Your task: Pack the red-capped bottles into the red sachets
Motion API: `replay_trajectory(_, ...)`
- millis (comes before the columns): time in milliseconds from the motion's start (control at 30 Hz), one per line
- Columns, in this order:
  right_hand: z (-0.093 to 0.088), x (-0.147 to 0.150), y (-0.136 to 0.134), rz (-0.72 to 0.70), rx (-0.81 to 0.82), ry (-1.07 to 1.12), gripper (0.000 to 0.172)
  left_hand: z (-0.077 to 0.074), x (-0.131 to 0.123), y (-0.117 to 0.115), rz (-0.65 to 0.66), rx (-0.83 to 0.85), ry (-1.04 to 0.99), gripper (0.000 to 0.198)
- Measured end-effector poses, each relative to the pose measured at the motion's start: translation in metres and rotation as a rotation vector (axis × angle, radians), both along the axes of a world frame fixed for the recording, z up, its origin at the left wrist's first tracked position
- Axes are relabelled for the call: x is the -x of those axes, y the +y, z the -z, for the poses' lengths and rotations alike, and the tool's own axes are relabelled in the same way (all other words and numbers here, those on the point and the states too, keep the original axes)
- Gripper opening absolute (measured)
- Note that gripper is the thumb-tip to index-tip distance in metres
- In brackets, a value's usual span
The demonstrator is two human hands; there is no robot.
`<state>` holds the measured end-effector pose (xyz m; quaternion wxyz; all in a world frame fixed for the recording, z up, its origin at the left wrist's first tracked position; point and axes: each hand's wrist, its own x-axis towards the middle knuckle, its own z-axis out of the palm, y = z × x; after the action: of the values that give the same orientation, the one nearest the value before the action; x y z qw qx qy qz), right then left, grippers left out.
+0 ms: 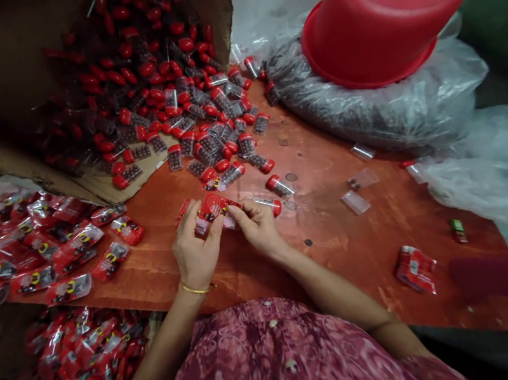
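Between my two hands, above the orange-red table, is a red printed packet [214, 205]. My left hand [194, 247] has its fingers closed on the packet's left side. The thumb and fingers of my right hand [255, 223] pinch its right edge. Just behind my right hand lies a clear container with a red cap [276, 206], partly hidden by the fingers. Another such capped container [280, 186], filled with small dark pieces, lies a little farther off. What is inside the packet cannot be made out.
A cardboard box [137, 186] on its side spills many red-capped containers [208, 146] onto the table [334, 267]. Filled red packets [50, 241] are heaped at left, more [92, 357] below the edge. A red tub [381, 16] sits on a plastic bag [367, 114] at right.
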<state>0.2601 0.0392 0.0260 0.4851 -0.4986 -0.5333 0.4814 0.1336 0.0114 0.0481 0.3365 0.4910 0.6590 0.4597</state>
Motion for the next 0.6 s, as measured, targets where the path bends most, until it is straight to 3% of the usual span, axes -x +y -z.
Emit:
replay_trajectory(133,0.004,-0.006,-0.013,0.103,-0.07,-0.16,0.041,0.007,-0.007,-0.015,0.093,0.398,-0.418,0.041)
replay_trajectory(267,0.014,-0.004,-0.027,0.027,-0.079,-0.227,0.039,0.01,-0.018,-0.018,-0.03,0.401,-0.801,0.041)
replay_trajectory(400,0.014,-0.01,-0.025,-0.041,-0.149,-0.36,0.033,0.009,-0.022,-0.008,-0.122,0.387,-0.834,0.04)
replay_trajectory(600,0.012,-0.044,-0.007,0.152,-0.171,-1.067,0.04,0.006,-0.018,0.003,-0.172,0.382,-0.847,0.042)
